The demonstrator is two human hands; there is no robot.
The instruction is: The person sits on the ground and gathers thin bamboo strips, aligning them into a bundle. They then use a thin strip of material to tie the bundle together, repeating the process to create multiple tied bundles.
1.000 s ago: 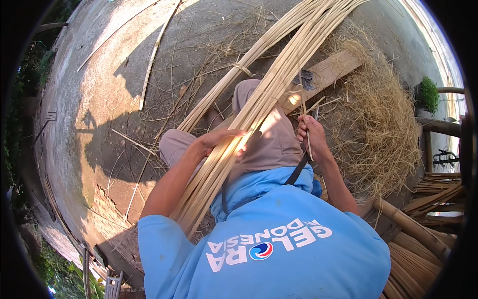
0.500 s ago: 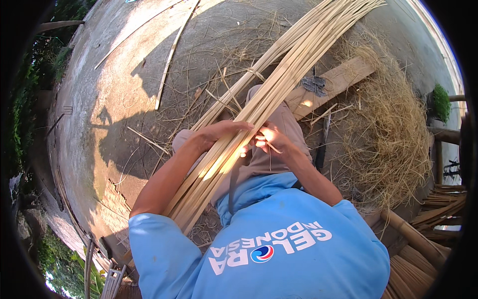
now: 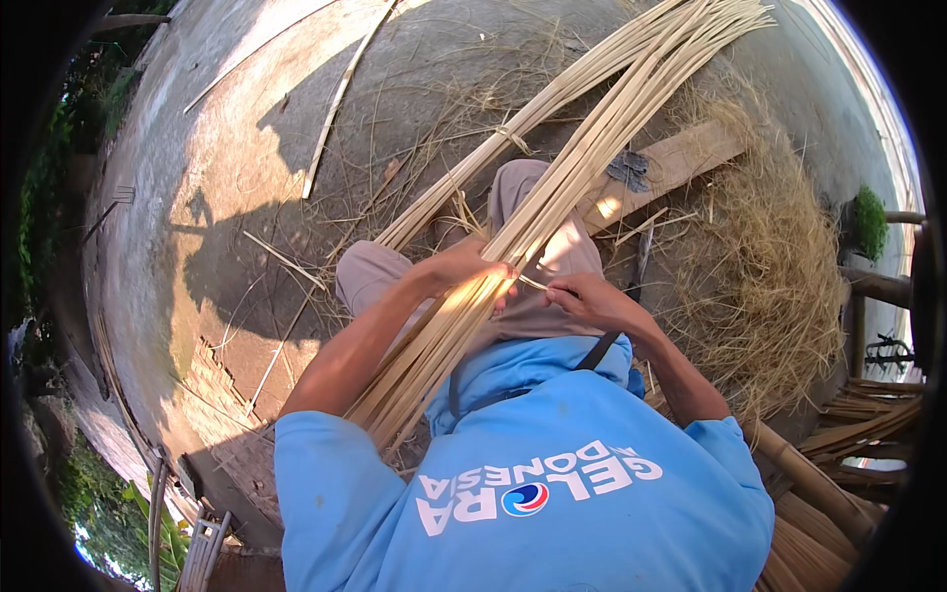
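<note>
A long bundle of pale split bamboo strips [image 3: 564, 193] lies slantwise across my lap, running from under my left arm to the far right. My left hand [image 3: 462, 266] is wrapped round its middle, thumb on top. My right hand [image 3: 590, 299], just to the right of the bundle, pinches the end of a thin binding strip [image 3: 533, 283]. That strip stretches taut from the bundle beside my left fingers. Beyond my knees a second bundle of strips [image 3: 449, 185] rests on the ground, tied with a thin band [image 3: 513, 138].
A wooden plank [image 3: 681, 173] with a dark cloth-like scrap [image 3: 627, 170] on it lies to the right. Beside it spreads a heap of fine shavings [image 3: 764, 286]. Loose strips [image 3: 340, 104] lie at the far left, a woven mat [image 3: 222, 395] nearer. A bamboo pole [image 3: 809, 479] stands near right.
My right hand has drawn away from the bundle to the right, pulling the thin strip straight. My left hand keeps its hold and has shifted slightly right and nearer with the bundle.
</note>
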